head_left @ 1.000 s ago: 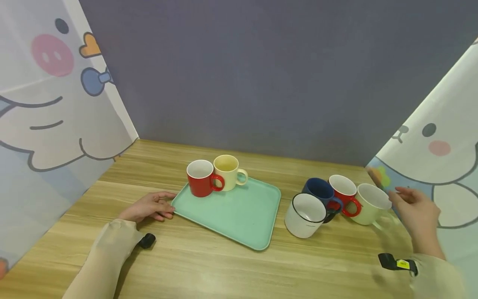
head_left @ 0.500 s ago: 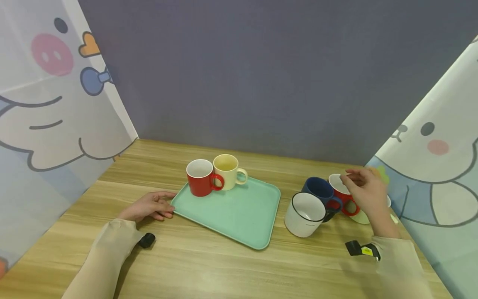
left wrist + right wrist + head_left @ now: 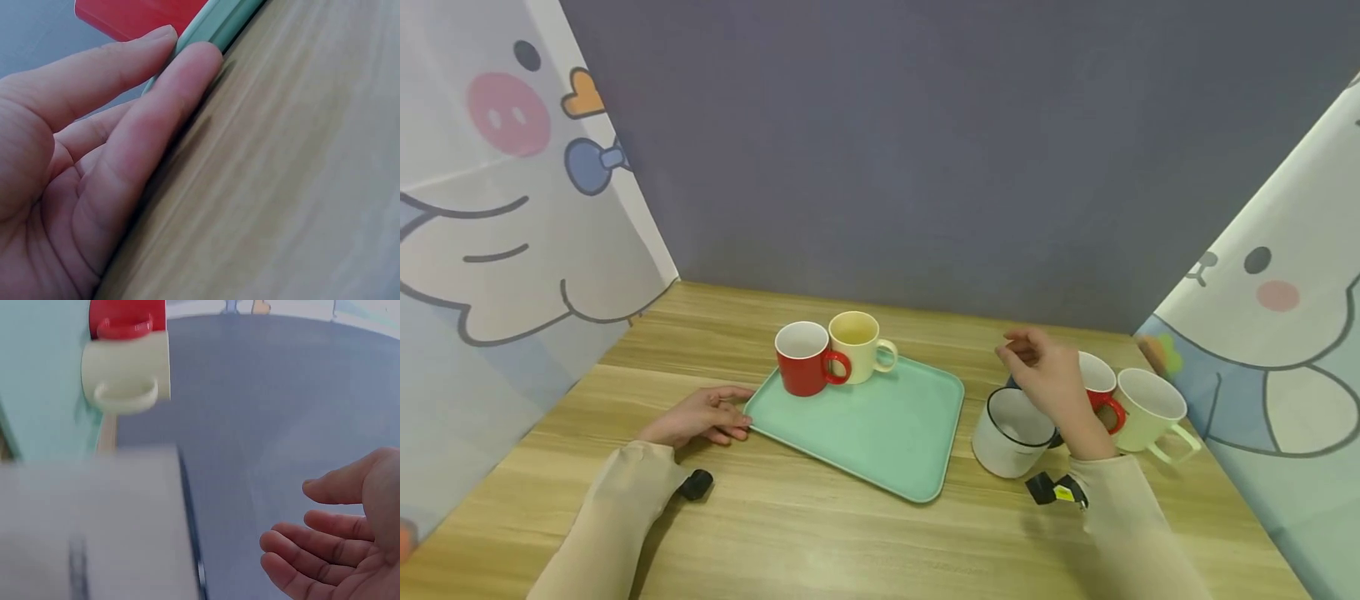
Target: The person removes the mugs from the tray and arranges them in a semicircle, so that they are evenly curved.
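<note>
On the table lies a mint-green tray [image 3: 880,433], bearing a red mug [image 3: 802,367] and a pale yellow mug [image 3: 854,346] side by side in its far left corner. My left hand [image 3: 703,414] pinches the tray's left corner, thumb and finger at the rim [image 3: 215,28] in the left wrist view. Above the mugs on the right hovers my right hand [image 3: 1048,375], fingers loosely bent and holding nothing. Beneath it stands a white mug with a black rim [image 3: 1009,437]; a blue mug [image 3: 1012,382] behind that one is mostly hidden by the hand.
Another red mug [image 3: 1099,375] and a pale green mug [image 3: 1144,408] stand to the right of the white mug. A dark grey panel [image 3: 880,167] closes off the back of the wooden table [image 3: 820,533]. Cartoon-printed sheets [image 3: 1285,350] hang at both sides.
My right hand has moved left, from beside the pale green mug, past the red one, to over the blue and white mugs. My left hand and the tray have stayed put.
</note>
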The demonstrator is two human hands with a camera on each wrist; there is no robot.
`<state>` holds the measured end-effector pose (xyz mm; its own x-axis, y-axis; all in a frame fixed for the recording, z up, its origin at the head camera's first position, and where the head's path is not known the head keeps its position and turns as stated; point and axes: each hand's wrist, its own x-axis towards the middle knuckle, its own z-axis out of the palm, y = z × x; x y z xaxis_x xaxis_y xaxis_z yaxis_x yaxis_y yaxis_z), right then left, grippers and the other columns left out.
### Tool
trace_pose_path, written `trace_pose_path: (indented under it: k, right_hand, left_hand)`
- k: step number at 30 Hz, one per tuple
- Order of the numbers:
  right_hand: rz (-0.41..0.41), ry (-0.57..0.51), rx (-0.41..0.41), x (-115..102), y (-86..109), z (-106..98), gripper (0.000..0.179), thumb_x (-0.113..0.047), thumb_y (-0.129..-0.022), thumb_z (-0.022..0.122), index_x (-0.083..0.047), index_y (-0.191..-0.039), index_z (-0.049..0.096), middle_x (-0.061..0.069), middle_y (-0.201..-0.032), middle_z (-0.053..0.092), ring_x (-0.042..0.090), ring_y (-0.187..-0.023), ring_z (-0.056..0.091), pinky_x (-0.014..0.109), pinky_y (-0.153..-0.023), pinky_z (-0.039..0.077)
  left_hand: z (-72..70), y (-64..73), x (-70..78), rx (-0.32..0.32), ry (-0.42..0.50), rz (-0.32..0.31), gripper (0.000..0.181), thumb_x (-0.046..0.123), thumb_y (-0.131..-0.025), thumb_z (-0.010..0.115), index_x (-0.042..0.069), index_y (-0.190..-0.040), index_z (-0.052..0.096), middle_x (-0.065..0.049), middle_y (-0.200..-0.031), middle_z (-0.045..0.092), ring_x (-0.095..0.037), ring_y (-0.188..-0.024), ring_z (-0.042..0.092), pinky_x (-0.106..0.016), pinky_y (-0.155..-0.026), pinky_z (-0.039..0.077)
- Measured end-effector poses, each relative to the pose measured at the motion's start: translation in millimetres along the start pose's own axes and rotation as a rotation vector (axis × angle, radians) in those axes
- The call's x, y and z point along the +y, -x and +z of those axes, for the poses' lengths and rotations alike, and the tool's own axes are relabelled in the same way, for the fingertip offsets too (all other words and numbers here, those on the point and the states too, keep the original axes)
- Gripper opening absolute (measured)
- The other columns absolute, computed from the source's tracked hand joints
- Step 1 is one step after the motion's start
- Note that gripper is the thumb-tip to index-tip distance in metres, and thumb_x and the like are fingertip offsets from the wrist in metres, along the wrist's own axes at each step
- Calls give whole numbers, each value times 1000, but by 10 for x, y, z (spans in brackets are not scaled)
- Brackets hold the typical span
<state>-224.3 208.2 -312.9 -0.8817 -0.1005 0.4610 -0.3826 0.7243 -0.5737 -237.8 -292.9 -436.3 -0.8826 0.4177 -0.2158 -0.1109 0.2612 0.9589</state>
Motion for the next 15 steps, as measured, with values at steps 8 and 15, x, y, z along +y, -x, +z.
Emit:
trace_pose_path:
  k: [8,15]
  right_hand:
    - [-51,-58,-117,-264,29,333,22,-8,-95,67,3,-114,65,14,-96,72,30,-85,69,44,-76,58]
    - [-64,-60,-171,-435,43,646,23,-11,-93,70,1,-113,67,10,-93,72,25,-81,69,39,-72,58]
  left_hand:
    - [-2,-23,4,0,1,-7,71,10,-94,69,-15,-147,29,-8,-91,72,-17,-80,72,-28,-65,60]
    - [-11,-9,11,-8,0,-6,71,11,-94,68,-16,-146,27,-7,-92,72,-16,-80,72,-28,-65,60]
